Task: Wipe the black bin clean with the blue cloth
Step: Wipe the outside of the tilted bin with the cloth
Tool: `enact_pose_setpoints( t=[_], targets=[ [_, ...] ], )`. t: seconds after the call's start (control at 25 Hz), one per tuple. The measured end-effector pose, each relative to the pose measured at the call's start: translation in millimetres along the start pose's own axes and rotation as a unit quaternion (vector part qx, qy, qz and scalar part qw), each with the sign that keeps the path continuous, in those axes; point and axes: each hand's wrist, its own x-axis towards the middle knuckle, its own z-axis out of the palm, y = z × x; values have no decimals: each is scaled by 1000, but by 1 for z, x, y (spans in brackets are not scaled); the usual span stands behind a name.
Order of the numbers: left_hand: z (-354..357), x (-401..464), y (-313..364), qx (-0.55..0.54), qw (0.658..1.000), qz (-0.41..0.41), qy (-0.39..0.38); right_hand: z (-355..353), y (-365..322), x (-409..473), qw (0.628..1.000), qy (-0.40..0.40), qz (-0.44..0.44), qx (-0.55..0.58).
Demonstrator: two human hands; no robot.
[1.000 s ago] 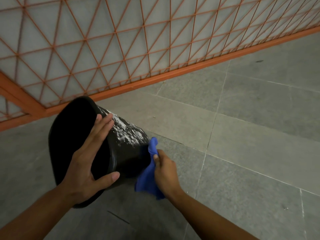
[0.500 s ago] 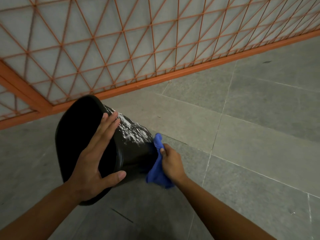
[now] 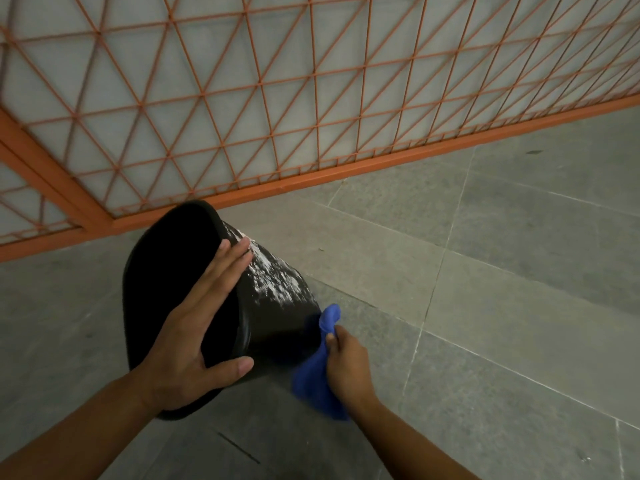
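The black bin (image 3: 277,320) lies tilted on its side on the floor, its open mouth turned toward me at the lower left. White dusty smears (image 3: 273,275) streak its upper outer wall. My left hand (image 3: 197,334) rests flat across the rim, fingers spread, thumb hooked under the lower edge. My right hand (image 3: 346,365) is closed on the bunched blue cloth (image 3: 317,372), held against the bin's narrow base end at the right. Part of the cloth hangs below the hand.
An orange metal lattice fence (image 3: 311,98) with a solid orange bottom rail (image 3: 346,171) runs behind the bin. Grey stone floor tiles (image 3: 502,306) spread out to the right and front.
The view has shifted so bin and hands sit further right in the frame. My right hand with the cloth has stayed at the bin's base end; my left hand keeps its hold on the rim.
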Motion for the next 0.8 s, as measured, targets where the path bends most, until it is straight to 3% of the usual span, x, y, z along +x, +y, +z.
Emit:
enact_pose_setpoints(
  t=[0.24,0.36,0.48,0.6,0.8],
  targets=[
    [2,-3,-2,-5,1000,-8,11,-1,-13,13,999,-2,-7,41],
    [-1,-2,-2,-11,1000,-8,11,3,-27,-30,997,-9,-5,80],
    [-2,-2,-3,7,1000,-5,1,7,-63,-79,982,-30,-121,141],
    [-3,-1,-3,26,1000,7,-7,5,-88,-61,965,-40,-214,146],
    [-6,-3,-2,35,999,14,-28,2,-92,-60,969,-34,-181,165]
  ],
)
